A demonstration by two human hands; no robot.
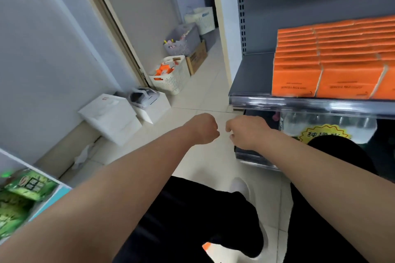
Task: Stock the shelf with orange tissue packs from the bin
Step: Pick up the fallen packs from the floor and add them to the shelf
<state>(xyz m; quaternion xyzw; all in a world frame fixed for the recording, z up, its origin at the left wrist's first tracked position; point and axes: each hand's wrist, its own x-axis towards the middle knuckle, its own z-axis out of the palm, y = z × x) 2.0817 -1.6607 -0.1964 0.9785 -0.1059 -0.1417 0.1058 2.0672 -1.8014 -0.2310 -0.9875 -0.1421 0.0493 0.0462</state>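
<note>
Both fists are held curled and empty: left hand (203,128) and right hand (243,132), close but not touching, over glossy tiles (203,92). Boxy orange packs (342,60) are ranked tightly on the grey metal shelf (252,74); more are seen in the white slotted bin (171,83).

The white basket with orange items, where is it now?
In the head view, the white basket stands on the floor by the left wall, between a cardboard box and white boxes.
</note>
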